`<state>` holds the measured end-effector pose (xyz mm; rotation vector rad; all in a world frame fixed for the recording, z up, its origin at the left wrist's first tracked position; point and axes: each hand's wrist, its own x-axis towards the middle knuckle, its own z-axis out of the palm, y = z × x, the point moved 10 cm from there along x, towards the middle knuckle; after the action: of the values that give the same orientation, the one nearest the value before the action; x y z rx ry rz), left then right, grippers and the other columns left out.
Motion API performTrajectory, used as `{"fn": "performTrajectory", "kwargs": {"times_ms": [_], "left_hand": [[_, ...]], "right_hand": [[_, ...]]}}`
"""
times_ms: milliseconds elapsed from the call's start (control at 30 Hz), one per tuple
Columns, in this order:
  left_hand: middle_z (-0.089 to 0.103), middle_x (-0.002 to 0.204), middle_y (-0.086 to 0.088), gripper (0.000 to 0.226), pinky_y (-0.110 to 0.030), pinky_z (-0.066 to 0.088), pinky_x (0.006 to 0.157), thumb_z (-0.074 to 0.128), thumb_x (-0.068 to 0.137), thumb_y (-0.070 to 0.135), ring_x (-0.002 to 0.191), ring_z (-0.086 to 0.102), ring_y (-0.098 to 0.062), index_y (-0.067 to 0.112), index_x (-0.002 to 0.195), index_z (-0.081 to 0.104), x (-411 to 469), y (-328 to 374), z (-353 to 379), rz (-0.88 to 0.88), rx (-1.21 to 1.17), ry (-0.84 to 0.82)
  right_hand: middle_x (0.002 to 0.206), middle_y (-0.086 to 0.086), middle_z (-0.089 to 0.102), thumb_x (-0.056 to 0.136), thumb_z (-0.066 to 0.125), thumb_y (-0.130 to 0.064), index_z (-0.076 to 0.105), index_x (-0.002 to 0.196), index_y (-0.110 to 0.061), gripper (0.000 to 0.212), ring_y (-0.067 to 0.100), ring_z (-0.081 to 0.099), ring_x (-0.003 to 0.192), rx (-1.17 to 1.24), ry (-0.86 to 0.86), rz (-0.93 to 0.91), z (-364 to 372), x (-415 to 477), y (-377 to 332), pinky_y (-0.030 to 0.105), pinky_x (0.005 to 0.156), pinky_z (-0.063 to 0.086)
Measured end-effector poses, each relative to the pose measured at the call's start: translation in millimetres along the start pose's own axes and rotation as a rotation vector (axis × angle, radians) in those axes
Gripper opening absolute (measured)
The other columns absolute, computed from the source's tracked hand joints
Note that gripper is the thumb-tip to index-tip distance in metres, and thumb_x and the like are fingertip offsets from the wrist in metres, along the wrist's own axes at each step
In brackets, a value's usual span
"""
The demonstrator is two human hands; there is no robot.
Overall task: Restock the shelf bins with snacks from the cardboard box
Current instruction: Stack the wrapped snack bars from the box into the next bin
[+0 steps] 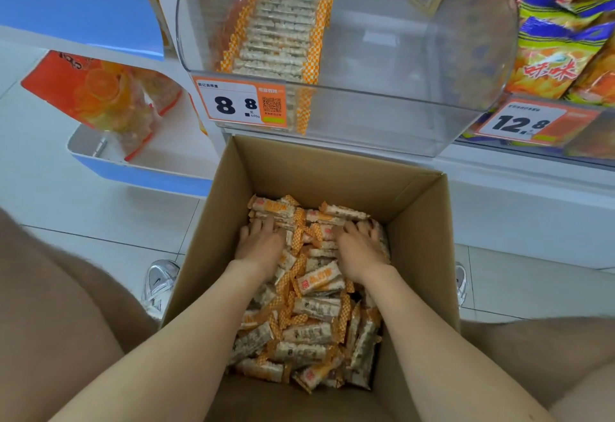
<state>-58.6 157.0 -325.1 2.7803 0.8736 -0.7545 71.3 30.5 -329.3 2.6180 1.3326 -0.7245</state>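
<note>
An open cardboard box (pixel 336 172) stands on the floor in front of me, filled with many orange-and-white wrapped snack bars (pixel 316 315). Both my hands are down inside it at the far end of the pile. My left hand (pixel 261 243) lies palm-down on the bars, fingers curling over several of them. My right hand (pixel 361 248) does the same on the right, fingers bent around bars near the box wall. Above the box sits a clear plastic shelf bin (pixel 416 55) with one neat row of the same bars (pixel 276 42) at its left side.
A price tag reading 8.8 (pixel 239 103) is clipped to the bin's front. Yellow and blue snack bags (pixel 562 22) fill the shelf on the right over a 12.8 tag (pixel 529 123). A blue-and-white rack with orange packets (pixel 100 95) stands left. My shoes (pixel 159 285) flank the box.
</note>
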Motion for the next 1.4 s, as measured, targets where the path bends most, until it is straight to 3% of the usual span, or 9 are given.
{"fn": "performTrajectory", "kwargs": {"times_ms": [133, 200, 367, 500, 633, 900, 1067, 1200, 1400], "left_hand": [[0.035, 0.157, -0.012, 0.052, -0.059, 0.022, 0.12, 0.066, 0.098, 0.016, 0.143, 0.03, -0.04, 0.022, 0.143, 0.041, -1, 1, 6, 0.038, -0.019, -0.05], [0.034, 0.156, -0.013, 0.05, -0.057, 0.033, 0.116, 0.068, 0.098, 0.015, 0.141, 0.036, -0.041, 0.022, 0.14, 0.043, -4, -1, 9, 0.037, -0.083, -0.083], [0.037, 0.149, -0.013, 0.054, -0.042, 0.055, 0.087, 0.052, 0.089, -0.017, 0.12, 0.054, -0.034, 0.023, 0.126, 0.049, -17, 0, 6, 0.069, -0.278, -0.182], [0.052, 0.111, -0.005, 0.042, -0.036, 0.046, 0.06, 0.054, 0.091, -0.007, 0.089, 0.059, -0.024, 0.025, 0.117, 0.047, -23, -11, -8, -0.013, -0.519, -0.159], [0.06, 0.114, -0.003, 0.022, -0.03, 0.046, 0.055, 0.063, 0.094, 0.01, 0.085, 0.062, -0.022, 0.024, 0.11, 0.057, -25, -28, -28, -0.127, -0.826, -0.073], [0.068, 0.122, -0.021, 0.021, -0.046, 0.063, 0.089, 0.055, 0.106, 0.006, 0.107, 0.073, -0.032, 0.008, 0.119, 0.071, -53, -1, -85, -0.056, -1.586, -0.171], [0.063, 0.132, -0.016, 0.024, -0.047, 0.062, 0.092, 0.062, 0.103, 0.009, 0.119, 0.067, -0.033, 0.013, 0.124, 0.072, -77, 7, -137, 0.107, -1.609, -0.081], [0.068, 0.125, -0.009, 0.033, -0.048, 0.062, 0.093, 0.081, 0.09, 0.036, 0.113, 0.071, -0.026, 0.024, 0.12, 0.075, -102, 10, -179, 0.2, -1.498, 0.006], [0.072, 0.113, -0.001, 0.026, -0.041, 0.065, 0.085, 0.079, 0.092, 0.022, 0.103, 0.072, -0.017, 0.025, 0.118, 0.071, -145, 14, -253, 0.331, -1.234, 0.219]], "right_hand": [[0.16, 0.01, 0.031, 0.094, 0.06, -0.001, 0.046, 0.145, -0.016, 0.055, 0.032, 0.025, 0.152, 0.067, -0.038, -0.078, 5, -1, -2, 0.055, 0.127, 0.015], [0.151, 0.01, 0.043, 0.091, 0.059, 0.004, 0.045, 0.138, -0.016, 0.054, 0.033, 0.038, 0.144, 0.1, -0.081, -0.1, 10, -4, -8, 0.049, 0.122, 0.029], [0.162, 0.013, 0.026, 0.088, 0.063, 0.009, 0.018, 0.163, -0.028, 0.095, 0.044, 0.033, 0.147, 0.018, -0.108, -0.109, 9, -8, -20, 0.055, 0.118, 0.034], [0.153, 0.007, 0.048, 0.099, 0.069, -0.027, 0.044, 0.153, -0.03, 0.059, 0.036, 0.046, 0.14, 0.088, -0.08, -0.081, 1, -3, -12, 0.049, 0.113, 0.042], [0.136, -0.002, 0.068, 0.086, 0.08, -0.052, 0.054, 0.145, -0.033, 0.068, 0.027, 0.06, 0.129, 0.335, 0.084, -0.018, -41, -10, 1, 0.048, 0.111, 0.043], [0.115, -0.011, 0.065, 0.071, 0.094, -0.045, 0.063, 0.116, -0.033, 0.056, 0.007, 0.06, 0.106, 0.58, 0.279, -0.157, -110, -52, -14, 0.024, 0.088, 0.048], [0.102, -0.02, 0.064, 0.072, 0.092, -0.039, 0.055, 0.107, -0.038, 0.051, -0.003, 0.059, 0.096, 0.579, 0.371, -0.242, -150, -83, -22, 0.02, 0.078, 0.048], [0.101, -0.016, 0.066, 0.073, 0.091, -0.039, 0.053, 0.109, -0.039, 0.052, 0.005, 0.061, 0.095, 0.505, 0.461, -0.287, -190, -102, -36, 0.037, 0.082, 0.054], [0.119, -0.004, 0.067, 0.072, 0.089, -0.052, 0.048, 0.12, -0.033, 0.066, 0.022, 0.062, 0.108, 0.275, 0.409, -0.343, -250, -129, -67, 0.041, 0.08, 0.053]]}}
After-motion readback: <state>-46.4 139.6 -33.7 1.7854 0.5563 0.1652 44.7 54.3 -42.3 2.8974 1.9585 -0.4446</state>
